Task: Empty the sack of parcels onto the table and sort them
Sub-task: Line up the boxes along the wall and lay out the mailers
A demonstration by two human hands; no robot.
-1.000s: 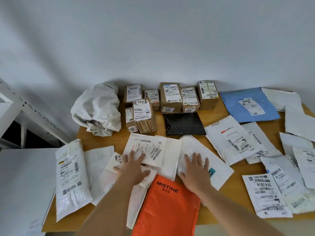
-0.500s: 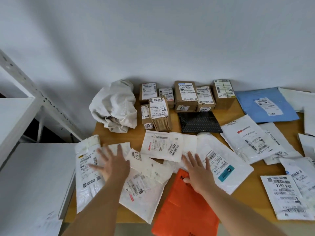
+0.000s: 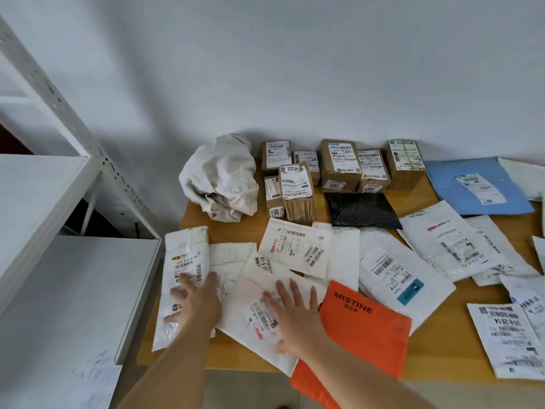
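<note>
The empty grey-white sack [image 3: 220, 178] lies crumpled at the back left of the wooden table [image 3: 454, 349]. Several brown cardboard boxes [image 3: 340, 165] stand in a row along the wall. Flat mailers cover the front. My left hand [image 3: 196, 299] lies flat with spread fingers on a long white mailer [image 3: 182, 261] at the table's left edge. My right hand [image 3: 295, 311] presses flat on a white mailer with a red-marked label [image 3: 253, 314]. An orange MISTINE mailer [image 3: 362, 332] lies just right of that hand.
A white metal shelf unit [image 3: 59, 261] stands against the table's left side. A black dotted mailer [image 3: 361, 209] and a blue mailer [image 3: 474, 184] lie behind the white ones. More white mailers [image 3: 448, 243] spread to the right edge.
Both hands have slid left: the left from the middle mailers onto the long white one, the right off the orange mailer onto the white mailer beside it. The view has turned left.
</note>
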